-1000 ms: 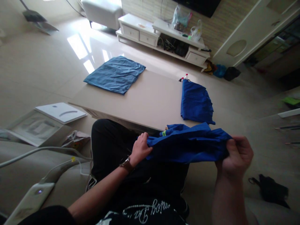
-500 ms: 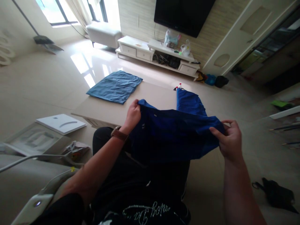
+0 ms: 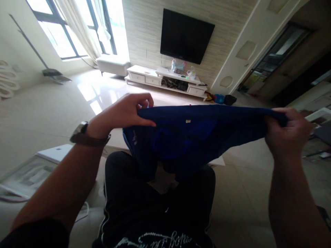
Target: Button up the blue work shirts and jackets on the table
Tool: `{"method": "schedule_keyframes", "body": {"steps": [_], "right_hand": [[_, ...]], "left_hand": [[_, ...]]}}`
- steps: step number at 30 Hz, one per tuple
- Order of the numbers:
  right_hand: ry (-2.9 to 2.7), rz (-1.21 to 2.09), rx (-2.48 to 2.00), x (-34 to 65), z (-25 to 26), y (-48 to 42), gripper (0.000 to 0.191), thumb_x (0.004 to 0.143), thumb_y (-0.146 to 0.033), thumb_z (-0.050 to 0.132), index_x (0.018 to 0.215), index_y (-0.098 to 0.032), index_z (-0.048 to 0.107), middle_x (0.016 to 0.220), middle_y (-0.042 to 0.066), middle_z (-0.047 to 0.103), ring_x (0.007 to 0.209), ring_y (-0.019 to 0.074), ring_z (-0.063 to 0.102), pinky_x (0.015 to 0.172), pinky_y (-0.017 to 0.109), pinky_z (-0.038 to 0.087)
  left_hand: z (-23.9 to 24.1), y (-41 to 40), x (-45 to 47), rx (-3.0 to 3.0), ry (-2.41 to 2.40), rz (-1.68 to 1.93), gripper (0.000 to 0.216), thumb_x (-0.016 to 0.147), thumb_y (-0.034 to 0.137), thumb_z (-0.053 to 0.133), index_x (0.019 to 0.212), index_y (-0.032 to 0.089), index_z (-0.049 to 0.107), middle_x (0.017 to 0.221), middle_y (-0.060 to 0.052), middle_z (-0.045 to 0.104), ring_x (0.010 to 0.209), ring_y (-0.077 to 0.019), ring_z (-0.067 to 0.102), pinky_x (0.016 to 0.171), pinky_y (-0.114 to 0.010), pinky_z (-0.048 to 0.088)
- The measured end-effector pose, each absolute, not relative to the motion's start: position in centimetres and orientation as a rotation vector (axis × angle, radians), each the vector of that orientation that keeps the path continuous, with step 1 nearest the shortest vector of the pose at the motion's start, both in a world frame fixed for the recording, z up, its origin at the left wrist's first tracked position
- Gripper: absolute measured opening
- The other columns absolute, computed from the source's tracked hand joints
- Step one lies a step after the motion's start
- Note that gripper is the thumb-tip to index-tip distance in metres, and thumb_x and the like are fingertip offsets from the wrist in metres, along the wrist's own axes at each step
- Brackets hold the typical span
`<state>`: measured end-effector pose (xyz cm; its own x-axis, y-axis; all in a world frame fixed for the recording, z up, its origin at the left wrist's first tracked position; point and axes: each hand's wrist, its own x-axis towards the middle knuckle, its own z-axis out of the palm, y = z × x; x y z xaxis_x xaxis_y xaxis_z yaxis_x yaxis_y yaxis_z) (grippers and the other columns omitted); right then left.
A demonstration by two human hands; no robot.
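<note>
A pair of dark blue shorts (image 3: pixel 170 137) hangs stretched by its waistband in front of me, above my knees. A small pale label shows inside the waistband, and the two legs hang down below. My left hand (image 3: pixel 126 112) grips the left end of the waistband, thumb along the inside and fingers curled over the edge. At the right end, my right hand (image 3: pixel 289 131) is closed around the bunched waistband. Behind the shorts, most of the pale table (image 3: pixel 117 140) is hidden, along with whatever lies on it.
A long white TV cabinet (image 3: pixel 155 74) with bags on it stands by the far wall, under a black television (image 3: pixel 186 36). On the left are a white box (image 3: pixel 55 153) and a clear bin (image 3: pixel 28 175). A dustpan (image 3: pixel 54 74) stands farther back.
Both hands have raised the shorts and moved farther apart, pulling the waistband straight. My view has tilted up. The folded light blue and blue cloths on the table are now covered from sight.
</note>
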<state>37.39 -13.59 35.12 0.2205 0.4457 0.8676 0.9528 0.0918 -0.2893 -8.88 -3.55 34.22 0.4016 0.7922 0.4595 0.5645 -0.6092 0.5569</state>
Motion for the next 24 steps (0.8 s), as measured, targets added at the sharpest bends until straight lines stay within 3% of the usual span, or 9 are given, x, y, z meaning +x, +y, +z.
{"method": "schedule_keyframes", "body": {"steps": [5, 11, 13, 16, 18, 21, 24], "right_hand": [[-1.514, -0.888, -1.468, 37.7, 37.3, -17.4, 0.048, 0.086, -0.032, 0.065, 0.134, -0.024, 0.071, 0.114, 0.011, 0.076, 0.092, 0.0226, 0.070, 0.085, 0.035, 0.049], [-1.480, -0.690, -1.695, 41.0, 35.5, -14.7, 0.019, 0.082, -0.027, 0.066, 0.095, -0.021, 0.078, 0.090, 0.011, 0.075, 0.076, 0.0219, 0.063, 0.073, 0.033, 0.045], [-1.438, -0.649, -1.769, 42.9, 34.7, -13.4, 0.005, 0.075, -0.026, 0.071, 0.075, -0.021, 0.072, 0.081, 0.010, 0.070, 0.071, 0.0208, 0.058, 0.070, 0.034, 0.043], [-1.414, -0.472, -1.801, 45.0, 32.8, -11.9, 0.014, 0.066, -0.024, 0.075, 0.063, -0.022, 0.062, 0.081, 0.009, 0.066, 0.072, 0.0200, 0.056, 0.069, 0.034, 0.043], [-1.409, -0.287, -1.771, 45.1, 30.7, -11.0, 0.008, 0.066, -0.022, 0.070, 0.071, -0.021, 0.064, 0.086, 0.009, 0.068, 0.076, 0.0212, 0.060, 0.071, 0.034, 0.046], [-1.513, -0.104, -1.688, 43.5, 27.0, -9.5, 0.029, 0.065, -0.018, 0.057, 0.091, -0.020, 0.068, 0.088, 0.007, 0.071, 0.078, 0.0218, 0.063, 0.074, 0.035, 0.049], [-1.628, -0.042, -1.628, 41.1, 24.7, -8.0, 0.038, 0.063, -0.017, 0.050, 0.095, -0.020, 0.072, 0.080, 0.003, 0.069, 0.073, 0.0213, 0.062, 0.075, 0.035, 0.048]], "left_hand": [[30.3, -4.4, -9.8, 2.435, 1.247, 1.003, 0.024, 0.078, 0.042, 0.072, 0.068, 0.022, 0.064, 0.071, -0.001, 0.058, 0.072, -0.0181, 0.058, 0.074, -0.032, 0.047], [26.4, -2.2, -7.4, 2.168, 1.426, 1.211, 0.025, 0.082, 0.043, 0.065, 0.071, 0.021, 0.064, 0.064, 0.000, 0.058, 0.066, -0.0183, 0.051, 0.069, -0.032, 0.041], [28.0, -2.3, -6.6, 2.144, 1.360, 1.264, 0.023, 0.083, 0.042, 0.065, 0.074, 0.021, 0.067, 0.065, 0.000, 0.060, 0.067, -0.0181, 0.052, 0.069, -0.032, 0.041], [32.6, -3.4, -5.4, 2.216, 1.270, 1.359, 0.017, 0.083, 0.038, 0.067, 0.076, 0.022, 0.069, 0.069, 0.000, 0.064, 0.072, -0.0193, 0.056, 0.072, -0.033, 0.044], [35.8, -3.9, -4.2, 2.312, 1.227, 1.403, 0.013, 0.083, 0.035, 0.069, 0.076, 0.023, 0.069, 0.072, 0.000, 0.065, 0.077, -0.0203, 0.059, 0.076, -0.034, 0.046], [39.4, -3.9, -2.3, 2.478, 1.175, 1.425, 0.008, 0.084, 0.029, 0.068, 0.079, 0.023, 0.070, 0.080, -0.002, 0.065, 0.086, -0.0215, 0.060, 0.082, -0.036, 0.046], [41.0, -2.6, -1.5, 2.635, 1.242, 1.415, 0.012, 0.089, 0.028, 0.063, 0.085, 0.019, 0.071, 0.088, -0.005, 0.065, 0.088, -0.0217, 0.059, 0.085, -0.037, 0.044]]}}
